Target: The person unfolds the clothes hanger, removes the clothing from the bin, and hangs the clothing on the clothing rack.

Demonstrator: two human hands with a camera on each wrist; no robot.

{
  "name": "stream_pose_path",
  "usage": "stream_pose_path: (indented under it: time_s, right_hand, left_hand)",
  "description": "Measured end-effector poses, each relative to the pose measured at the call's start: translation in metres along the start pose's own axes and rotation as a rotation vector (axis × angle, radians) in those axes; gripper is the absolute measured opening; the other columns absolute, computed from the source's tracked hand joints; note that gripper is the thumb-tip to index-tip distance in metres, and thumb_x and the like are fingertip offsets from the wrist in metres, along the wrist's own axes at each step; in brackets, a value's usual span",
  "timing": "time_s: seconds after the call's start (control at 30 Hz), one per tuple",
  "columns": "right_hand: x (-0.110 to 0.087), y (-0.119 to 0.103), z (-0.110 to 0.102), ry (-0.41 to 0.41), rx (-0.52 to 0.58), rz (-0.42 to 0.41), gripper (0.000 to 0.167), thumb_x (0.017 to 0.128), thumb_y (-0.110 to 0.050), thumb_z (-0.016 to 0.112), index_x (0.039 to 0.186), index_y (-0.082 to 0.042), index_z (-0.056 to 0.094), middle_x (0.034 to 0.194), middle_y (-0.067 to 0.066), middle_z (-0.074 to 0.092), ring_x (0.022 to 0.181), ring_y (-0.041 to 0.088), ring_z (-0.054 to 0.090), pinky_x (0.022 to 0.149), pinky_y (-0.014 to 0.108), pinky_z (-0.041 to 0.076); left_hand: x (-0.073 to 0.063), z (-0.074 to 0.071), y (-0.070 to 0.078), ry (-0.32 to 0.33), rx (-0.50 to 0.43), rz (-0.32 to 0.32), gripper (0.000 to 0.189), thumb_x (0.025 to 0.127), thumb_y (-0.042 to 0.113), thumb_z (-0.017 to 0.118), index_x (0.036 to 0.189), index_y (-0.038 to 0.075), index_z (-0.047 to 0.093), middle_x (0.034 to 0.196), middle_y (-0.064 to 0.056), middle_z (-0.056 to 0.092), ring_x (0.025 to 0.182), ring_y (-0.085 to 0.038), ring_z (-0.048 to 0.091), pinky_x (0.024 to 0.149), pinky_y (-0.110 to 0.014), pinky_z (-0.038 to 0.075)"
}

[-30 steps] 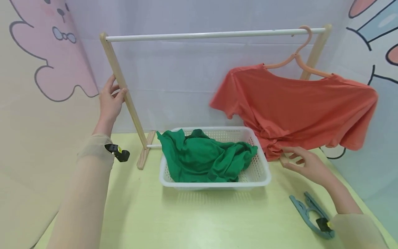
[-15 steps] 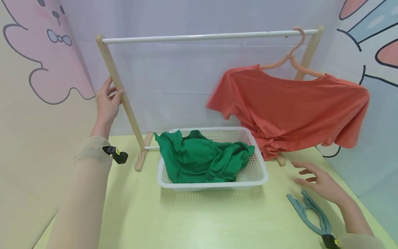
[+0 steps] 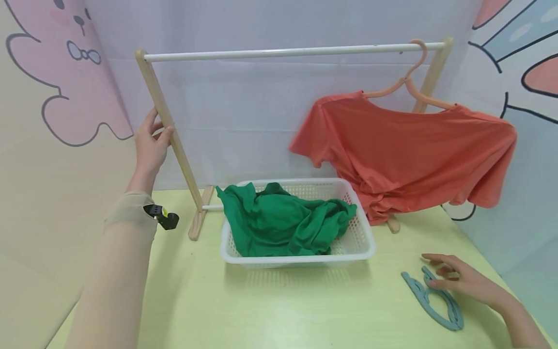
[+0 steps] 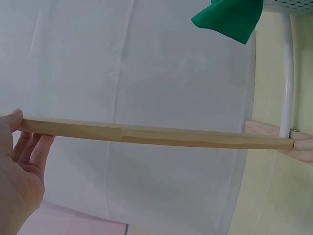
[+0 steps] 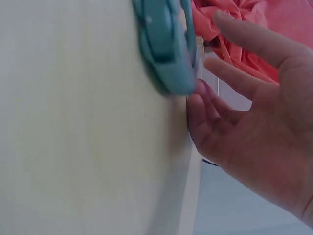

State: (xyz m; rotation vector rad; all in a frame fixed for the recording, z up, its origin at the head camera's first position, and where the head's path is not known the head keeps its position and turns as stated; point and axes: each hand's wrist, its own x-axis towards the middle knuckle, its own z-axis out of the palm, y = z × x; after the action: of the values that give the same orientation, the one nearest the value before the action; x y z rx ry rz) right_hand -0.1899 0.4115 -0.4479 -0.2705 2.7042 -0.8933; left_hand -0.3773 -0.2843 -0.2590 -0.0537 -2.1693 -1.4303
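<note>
My step, I judge: picking up the blue hanger (image 3: 425, 299).
Head: hanger at four o'clock, my right hand (image 3: 466, 281) loosely spread over it. Left wrist: my left hand (image 4: 22, 178), eight o'clock, pinches the rack post (image 4: 146, 135). Right wrist: contact unclear; taking hold calls for curling.

We get bright, even light in the head view, with a pale sheen on the table (image 3: 283, 310) at six o'clock and a soft shadow under the basket (image 3: 301, 260). The left wrist view looks greyer to us. In the right wrist view, we see the hanger (image 5: 164, 36) blurred towards twelve o'clock and shadow towards six
</note>
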Motion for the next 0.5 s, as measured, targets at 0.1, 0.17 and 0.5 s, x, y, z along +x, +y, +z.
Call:
stream_pose_path:
  time_s: [0.1,0.17,0.5]
  right_hand:
    - [0.001,0.006,-0.003,-0.059,0.06,-0.044,0.064,0.094,-0.026,0.067,0.147,-0.002,0.041,0.137,0.007,0.053,0.098,-0.007,0.048,0.073,0.019,0.046]
    - [0.001,0.009,-0.005,-0.113,0.117,-0.064,0.062,0.095,-0.024,0.065,0.148,-0.004,0.04,0.136,-0.011,0.052,0.1,-0.013,0.046,0.075,0.018,0.046]
    - [0.005,0.015,-0.01,-0.239,0.274,-0.097,0.066,0.095,-0.017,0.065,0.152,-0.002,0.034,0.128,-0.041,0.044,0.105,-0.015,0.045,0.079,0.014,0.045]
  left_hand:
    - [0.002,0.0,0.0,0.001,-0.003,-0.004,0.061,0.1,0.015,0.055,0.151,0.042,0.034,0.13,-0.007,0.057,0.107,-0.009,0.064,0.083,-0.012,0.054]
    - [0.003,0.0,-0.001,-0.002,-0.007,-0.004,0.061,0.1,0.015,0.055,0.151,0.041,0.034,0.131,-0.008,0.057,0.107,-0.009,0.064,0.082,-0.011,0.054]
    - [0.003,-0.001,-0.001,-0.004,0.02,0.005,0.06,0.101,0.019,0.054,0.151,0.042,0.032,0.132,-0.007,0.057,0.109,-0.01,0.064,0.085,-0.015,0.055]
